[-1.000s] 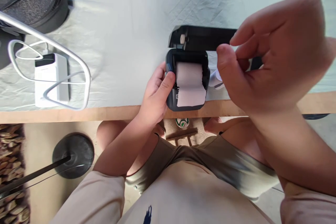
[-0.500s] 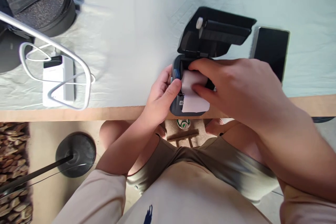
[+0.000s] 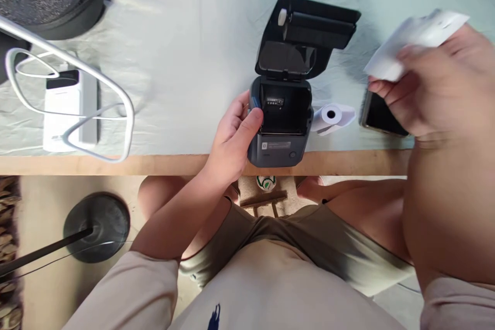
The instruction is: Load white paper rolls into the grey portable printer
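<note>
A small dark label printer (image 3: 279, 144) stands at the table's near edge with its lid (image 3: 305, 36) swung open and its paper bay empty. My left hand (image 3: 232, 136) grips the printer's left side. My right hand (image 3: 429, 82) is raised at the right and holds a white paper roll (image 3: 415, 38), blurred by motion. Another white paper roll (image 3: 331, 115) lies on the table just right of the printer.
A black phone (image 3: 381, 116) lies right of the loose roll, partly behind my right hand. A white power bank (image 3: 67, 111) with a looped white cable sits at the left, a black bag (image 3: 46, 0) at the far left. The table's wooden edge (image 3: 116, 164) runs across.
My right hand reached into the printer, lifted the paper roll out of the bay and carried it up to the right. The bay is now empty. My left hand stayed on the printer.
</note>
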Tool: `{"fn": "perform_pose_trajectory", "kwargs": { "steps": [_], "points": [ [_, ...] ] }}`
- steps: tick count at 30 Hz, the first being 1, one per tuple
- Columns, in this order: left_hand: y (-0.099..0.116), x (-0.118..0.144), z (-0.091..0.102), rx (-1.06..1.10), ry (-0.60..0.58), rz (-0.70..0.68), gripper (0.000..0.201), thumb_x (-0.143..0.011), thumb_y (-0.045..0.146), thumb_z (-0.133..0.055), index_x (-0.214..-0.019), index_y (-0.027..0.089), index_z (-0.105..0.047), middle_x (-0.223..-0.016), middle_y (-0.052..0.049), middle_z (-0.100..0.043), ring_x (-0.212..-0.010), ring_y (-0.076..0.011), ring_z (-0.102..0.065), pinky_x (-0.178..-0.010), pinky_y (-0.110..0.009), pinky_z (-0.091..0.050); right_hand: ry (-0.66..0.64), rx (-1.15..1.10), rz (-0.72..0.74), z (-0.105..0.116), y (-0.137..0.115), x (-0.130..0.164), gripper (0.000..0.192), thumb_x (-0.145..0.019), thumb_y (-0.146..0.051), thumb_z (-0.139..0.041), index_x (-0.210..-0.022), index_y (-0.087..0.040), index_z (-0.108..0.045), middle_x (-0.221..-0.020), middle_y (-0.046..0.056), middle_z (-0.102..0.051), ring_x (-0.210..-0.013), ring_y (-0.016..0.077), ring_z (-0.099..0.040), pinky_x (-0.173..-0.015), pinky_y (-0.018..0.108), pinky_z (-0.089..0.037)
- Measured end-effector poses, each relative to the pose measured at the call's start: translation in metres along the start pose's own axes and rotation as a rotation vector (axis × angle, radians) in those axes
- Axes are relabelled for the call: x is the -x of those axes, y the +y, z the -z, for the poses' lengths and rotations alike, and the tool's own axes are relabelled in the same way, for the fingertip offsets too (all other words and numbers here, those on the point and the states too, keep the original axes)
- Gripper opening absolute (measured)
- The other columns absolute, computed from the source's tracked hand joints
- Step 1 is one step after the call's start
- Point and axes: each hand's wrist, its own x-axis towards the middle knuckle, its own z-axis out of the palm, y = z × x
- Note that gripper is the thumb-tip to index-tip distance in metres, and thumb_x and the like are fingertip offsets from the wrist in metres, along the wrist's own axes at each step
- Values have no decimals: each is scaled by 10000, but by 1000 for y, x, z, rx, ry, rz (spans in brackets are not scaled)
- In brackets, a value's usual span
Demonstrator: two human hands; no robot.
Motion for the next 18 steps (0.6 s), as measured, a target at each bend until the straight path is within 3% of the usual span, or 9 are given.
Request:
{"fn": "perform_pose_trajectory", "kwargs": {
  "steps": [3,7,11,14,15,18],
  "points": [
    [-1,-2,1,10,-7,-2,409,-1026,639,-863,-1184,272,-774,-1105,-25,-841,-1048,-230,-838,-838,-325,-708,34,155,92,-20,-33,5,718,-1058,-693,-570,-1707,-386,-572,-1417,84,-748,-1293,310,-788,-881,434,-739],
    [0,-2,1,9,-1,4,382,-1019,631,-879,-1153,285,-788,-1063,-16,-823,-1012,-219,-826,-825,-333,-714,109,119,103,-36,-66,6,616,-1046,-649,-611,-1585,-359,-678,-1410,98,-723,-1413,333,-730,-933,433,-722],
    [4,0,-1,-34,15,16,435,-1042,646,-850,-1205,252,-764,-1110,-38,-818,-1125,-252,-847,-899,-354,-731,197,99,58,-28,-52,5,568,-1048,-626,-593,-1518,-324,-697,-1419,113,-713,-1386,332,-736,-882,411,-676],
    [5,1,-2,-49,18,16,471,-1044,669,-837,-1237,247,-757,-1154,-51,-834,-1201,-281,-851,-919,-362,-736,324,135,29,-14,-43,15,579,-1043,-577,-546,-1508,-261,-681,-1406,150,-724,-1229,326,-779,-797,415,-597],
    [4,2,-2,-46,21,15,473,-1049,674,-829,-1241,248,-758,-1168,-53,-838,-1211,-285,-852,-919,-362,-733,315,152,25,-12,-44,20,592,-1037,-566,-542,-1509,-234,-673,-1398,163,-730,-1154,317,-787,-784,420,-577],
    [3,2,-2,-42,24,15,470,-1057,680,-815,-1248,254,-761,-1182,-56,-836,-1215,-292,-853,-925,-366,-722,78,210,56,-17,-56,36,588,-1021,-597,-640,-1475,-227,-691,-1323,148,-753,-1017,276,-769,-757,404,-565]
  ]
}}
